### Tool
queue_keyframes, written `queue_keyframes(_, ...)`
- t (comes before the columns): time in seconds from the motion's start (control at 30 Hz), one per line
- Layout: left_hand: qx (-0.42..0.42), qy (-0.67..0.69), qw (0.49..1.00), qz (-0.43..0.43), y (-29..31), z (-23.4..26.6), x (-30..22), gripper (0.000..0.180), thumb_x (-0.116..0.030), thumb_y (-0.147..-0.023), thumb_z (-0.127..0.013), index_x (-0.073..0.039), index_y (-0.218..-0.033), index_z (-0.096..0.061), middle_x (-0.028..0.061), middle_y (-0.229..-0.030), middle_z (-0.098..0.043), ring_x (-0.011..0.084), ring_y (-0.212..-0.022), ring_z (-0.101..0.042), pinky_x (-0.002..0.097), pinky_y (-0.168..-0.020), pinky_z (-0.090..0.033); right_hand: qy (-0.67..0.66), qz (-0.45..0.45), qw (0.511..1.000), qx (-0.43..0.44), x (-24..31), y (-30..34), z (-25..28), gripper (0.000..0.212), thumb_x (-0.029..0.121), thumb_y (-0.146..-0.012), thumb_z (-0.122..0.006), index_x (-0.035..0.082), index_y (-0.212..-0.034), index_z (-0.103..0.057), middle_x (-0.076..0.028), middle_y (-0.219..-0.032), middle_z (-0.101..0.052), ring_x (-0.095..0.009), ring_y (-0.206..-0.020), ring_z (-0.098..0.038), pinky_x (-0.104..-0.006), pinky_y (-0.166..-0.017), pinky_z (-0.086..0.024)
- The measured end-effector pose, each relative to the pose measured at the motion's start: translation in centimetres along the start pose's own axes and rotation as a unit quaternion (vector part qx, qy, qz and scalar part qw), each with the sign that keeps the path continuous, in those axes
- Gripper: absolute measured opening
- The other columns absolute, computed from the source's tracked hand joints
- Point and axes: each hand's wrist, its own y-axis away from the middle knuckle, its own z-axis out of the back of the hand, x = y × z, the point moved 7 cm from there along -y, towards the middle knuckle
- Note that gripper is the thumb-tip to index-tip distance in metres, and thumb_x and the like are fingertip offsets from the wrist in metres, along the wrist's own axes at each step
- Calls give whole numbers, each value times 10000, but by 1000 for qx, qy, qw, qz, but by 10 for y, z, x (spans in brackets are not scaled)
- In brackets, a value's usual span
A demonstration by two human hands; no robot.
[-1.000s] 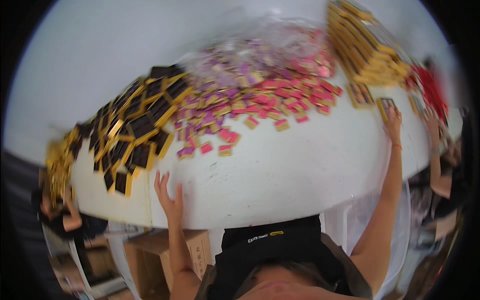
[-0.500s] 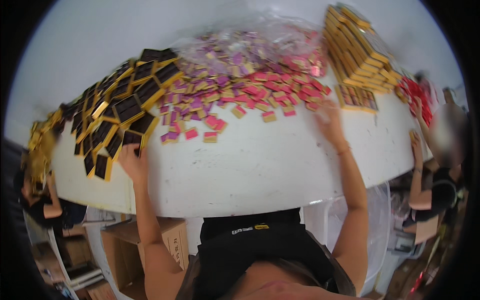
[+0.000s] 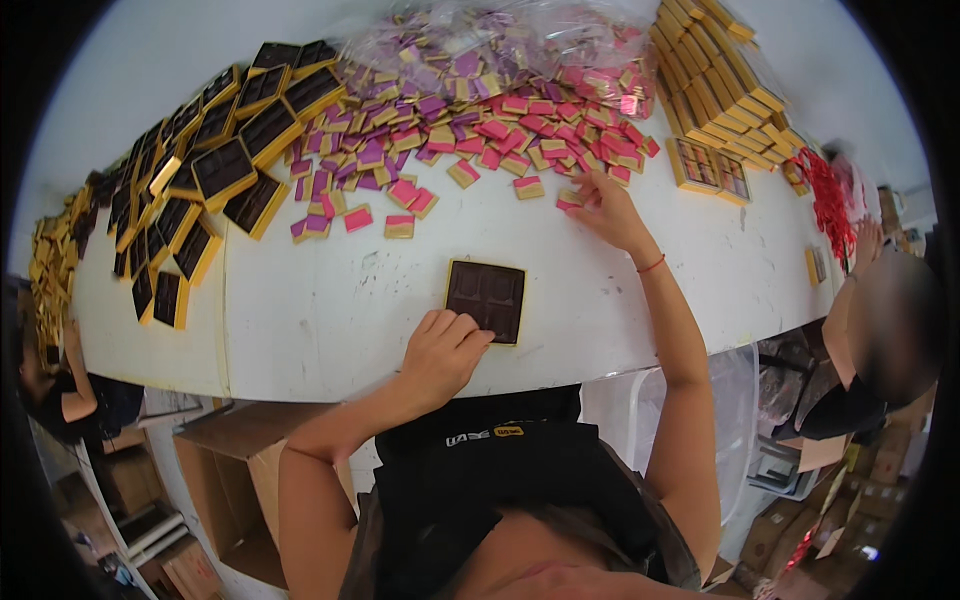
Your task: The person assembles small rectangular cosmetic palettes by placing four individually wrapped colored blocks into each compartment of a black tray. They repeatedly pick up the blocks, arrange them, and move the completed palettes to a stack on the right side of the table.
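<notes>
On the white table in front of me lies a square gold-edged box (image 3: 486, 290) with a dark brown tray of four compartments, none of them filled. My left hand (image 3: 445, 352) grips its near left corner, fingers curled over the edge. Farther right, my right hand (image 3: 612, 212) is at the near edge of a heap of small wrapped pieces (image 3: 440, 140), pink-and-gold and purple-and-gold. Its thumb and fingers close on a pink-and-gold wrapped piece (image 3: 568, 200). More boxes with dark trays (image 3: 222, 172) are piled loosely on the left.
Clear plastic bags (image 3: 480, 45) cover the heap's far side. Stacked gold boxes (image 3: 715, 85) stand at back right, with filled boxes (image 3: 708, 170) before them. Red ribbon-like strands (image 3: 830, 210) lie farther right. Co-workers sit at both ends. Below the table stand a cardboard carton (image 3: 225, 480) and a clear bin (image 3: 735, 430).
My left hand has brought a dark-trayed box from the left pile to the table before me. My right hand has shifted left along the heap to a pink-and-gold piece.
</notes>
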Motion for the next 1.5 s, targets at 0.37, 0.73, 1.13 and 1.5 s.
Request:
queue_keyframes(0.37, -31, 38, 998, 31, 12, 11, 12, 449, -387, -638, -895, -79, -790, -606, 65, -1027, -627, 253, -1036, -591, 496, -1104, -390, -208, 186, 931, 235, 145, 35, -87, 184, -22, -875, -717, 65, -1033, -753, -47, -893, -666, -168, -850, -602, -289, -734, -490)
queue_keyframes(0.73, 15, 32, 999, 42, 13, 16, 21, 386, -248, -630, -859, -112, -870, -588, 51, -1107, -649, 256, -1139, -598, 533, -1147, -351, -38, 279, 941, 186, 148, 57, -91, 253, -63, -800, -725, 62, -1019, -748, -59, -995, -653, -218, -868, -617, -314, -724, -526)
queue_keyframes(1.13, 73, 2, 995, 61, 17, 3, 18, 804, -267, -705, -745, -90, -1448, -495, 92, -1488, -485, 304, -1313, -451, 561, -1186, -253, 30, 297, 953, 55, 167, -46, -101, 170, 109, -876, -722, 22, -1021, -708, -136, -1003, -692, -302, -867, -639, -385, -779, -510)
queue_keyframes(1.5, -71, 25, 987, 140, 65, 23, 22, 691, -234, -726, -866, -113, -1336, -566, 109, -1437, -520, 318, -1304, -518, 534, -1110, -381, -9, 155, 986, 66, 155, -130, -150, 405, 128, -828, -754, 72, -1169, -543, -107, -922, -695, -291, -850, -693, -398, -741, -530)
